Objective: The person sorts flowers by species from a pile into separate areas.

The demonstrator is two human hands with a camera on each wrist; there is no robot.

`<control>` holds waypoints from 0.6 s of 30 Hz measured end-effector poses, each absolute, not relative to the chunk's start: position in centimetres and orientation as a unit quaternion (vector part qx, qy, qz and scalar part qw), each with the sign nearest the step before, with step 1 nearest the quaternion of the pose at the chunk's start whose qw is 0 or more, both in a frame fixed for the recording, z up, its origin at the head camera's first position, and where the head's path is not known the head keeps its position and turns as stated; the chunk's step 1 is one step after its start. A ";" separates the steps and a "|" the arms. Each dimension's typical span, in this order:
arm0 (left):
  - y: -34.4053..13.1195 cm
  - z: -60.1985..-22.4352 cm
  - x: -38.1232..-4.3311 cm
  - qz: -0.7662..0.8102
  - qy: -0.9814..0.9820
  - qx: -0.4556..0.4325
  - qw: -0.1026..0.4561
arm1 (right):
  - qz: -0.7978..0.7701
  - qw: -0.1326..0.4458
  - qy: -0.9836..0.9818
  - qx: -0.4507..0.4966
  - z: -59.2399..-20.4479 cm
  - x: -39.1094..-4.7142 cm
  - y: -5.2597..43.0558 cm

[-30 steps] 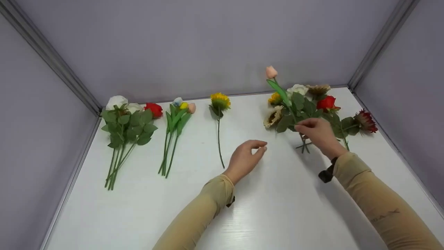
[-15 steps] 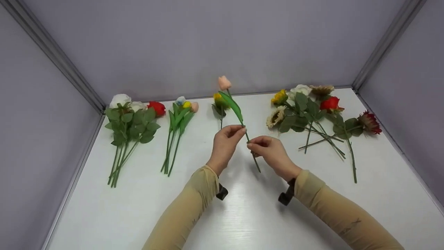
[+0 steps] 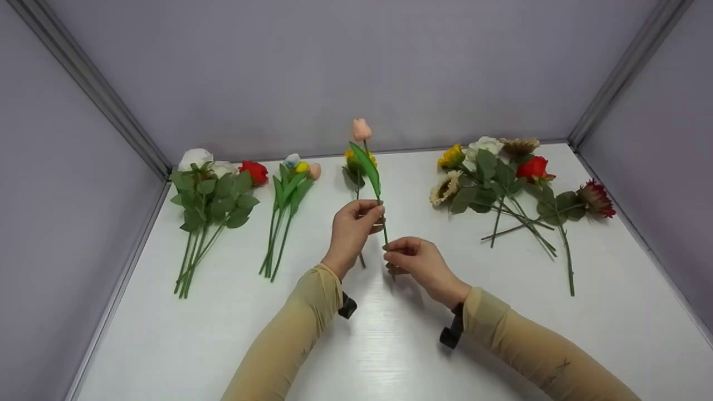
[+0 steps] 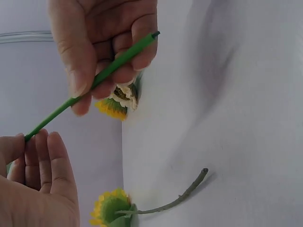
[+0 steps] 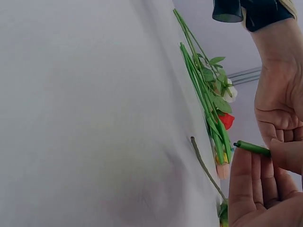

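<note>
A pink tulip with one long green leaf is held nearly upright above the table in the head view. My left hand pinches its stem just below the leaf. Lower down, my right hand pinches the same stem near its bottom end. The left wrist view shows the green stem running between both hands, its cut end sticking out past the right fingers. Behind the tulip lies a yellow sunflower, partly hidden by the leaf and my left hand.
White and red roses lie in a bunch at the left. Beside them is a group of tulips. A mixed pile of roses and sunflowers lies at the right, next to a dark red flower. Grey walls enclose the white table.
My right hand has brought the pink tulip left from the mixed pile to the middle, and my left hand has taken hold of its stem. Since then the tulip has turned more upright.
</note>
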State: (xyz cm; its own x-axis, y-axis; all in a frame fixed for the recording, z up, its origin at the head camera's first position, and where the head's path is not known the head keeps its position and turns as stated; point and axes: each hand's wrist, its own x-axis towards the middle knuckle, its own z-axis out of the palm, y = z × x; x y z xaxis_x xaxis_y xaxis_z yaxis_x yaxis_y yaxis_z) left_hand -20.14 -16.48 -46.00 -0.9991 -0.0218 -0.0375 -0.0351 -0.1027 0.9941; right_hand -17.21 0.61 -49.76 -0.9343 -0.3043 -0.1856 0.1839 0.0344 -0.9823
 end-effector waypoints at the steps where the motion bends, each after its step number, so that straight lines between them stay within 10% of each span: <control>1: -16.6 -46.1 -20.1 0.743 0.669 -0.021 0.008 | -0.694 0.178 0.696 -0.042 -49.9 -17.1 0.5; 18: -22.3 -45.8 -20.9 0.641 0.766 -0.048 -0.010 | -0.573 0.130 0.791 -0.173 -49.4 -17.0 -2.1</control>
State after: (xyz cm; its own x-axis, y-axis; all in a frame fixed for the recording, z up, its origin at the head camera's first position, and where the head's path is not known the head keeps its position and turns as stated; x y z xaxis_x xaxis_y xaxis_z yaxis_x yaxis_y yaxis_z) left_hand -20.89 -22.25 -45.79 -0.9952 -0.0859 -0.0471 -0.0615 0.1736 0.9829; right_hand -16.97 -2.06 -49.41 -0.9063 -0.4225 -0.0076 -0.1246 0.2844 -0.9506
